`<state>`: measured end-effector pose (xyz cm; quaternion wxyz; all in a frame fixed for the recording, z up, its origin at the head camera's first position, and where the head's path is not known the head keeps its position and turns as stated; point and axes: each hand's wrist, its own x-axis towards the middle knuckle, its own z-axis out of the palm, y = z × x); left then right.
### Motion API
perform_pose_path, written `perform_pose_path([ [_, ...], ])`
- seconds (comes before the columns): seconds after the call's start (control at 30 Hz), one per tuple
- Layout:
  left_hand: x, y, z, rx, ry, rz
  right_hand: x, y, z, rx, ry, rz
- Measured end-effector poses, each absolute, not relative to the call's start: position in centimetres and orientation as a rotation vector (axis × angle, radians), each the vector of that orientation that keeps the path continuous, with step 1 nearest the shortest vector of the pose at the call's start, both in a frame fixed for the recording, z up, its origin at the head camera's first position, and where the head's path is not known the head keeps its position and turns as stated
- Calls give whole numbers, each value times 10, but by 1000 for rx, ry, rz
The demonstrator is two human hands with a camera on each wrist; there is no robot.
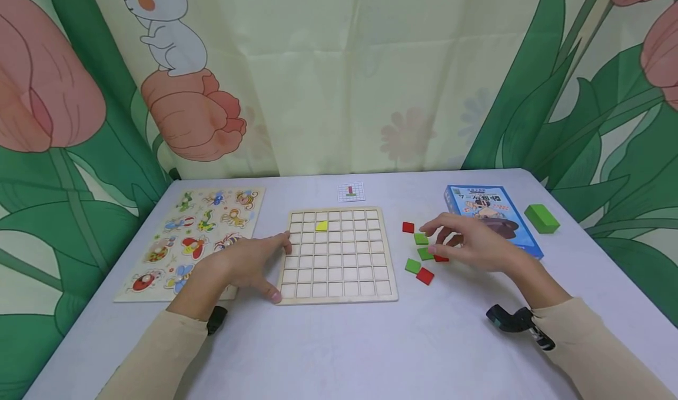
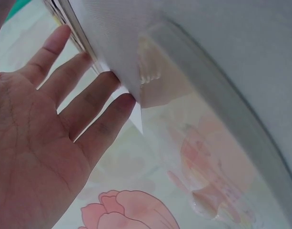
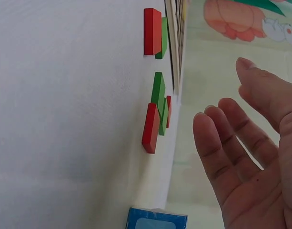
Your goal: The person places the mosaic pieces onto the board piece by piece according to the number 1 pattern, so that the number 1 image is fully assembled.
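Observation:
A wooden grid board (image 1: 336, 300) lies flat mid-table with one yellow tile (image 1: 321, 226) in a cell near its top. My left hand (image 1: 241, 265) touches the board's left edge, thumb by the lower corner and fingers higher up; the left wrist view shows those fingers extended. To the board's right, several small square tiles lie loose, among them a red tile (image 1: 425, 276) and a green tile (image 1: 413, 265). Over them hovers my right hand (image 1: 471, 241), fingers loosely bent. The right wrist view shows a gap between thumb and fingers, apart from the red tile (image 3: 149, 129).
A sticker sheet of insects (image 1: 175, 244) lies left of the board, partly under my left hand. Behind the board is a small grid pattern card (image 1: 351, 192). A blue box (image 1: 495, 212) and a green block (image 1: 542, 219) stand at the right. A printed curtain (image 1: 328, 94) hangs behind.

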<state>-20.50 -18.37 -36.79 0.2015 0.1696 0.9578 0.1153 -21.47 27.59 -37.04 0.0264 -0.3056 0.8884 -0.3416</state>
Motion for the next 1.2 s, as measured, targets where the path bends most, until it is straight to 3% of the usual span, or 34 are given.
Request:
perform_pose_path([
  [1.2,-203,-186,-364,507,2669,328,-193,275,-386,-850,2662,-848],
])
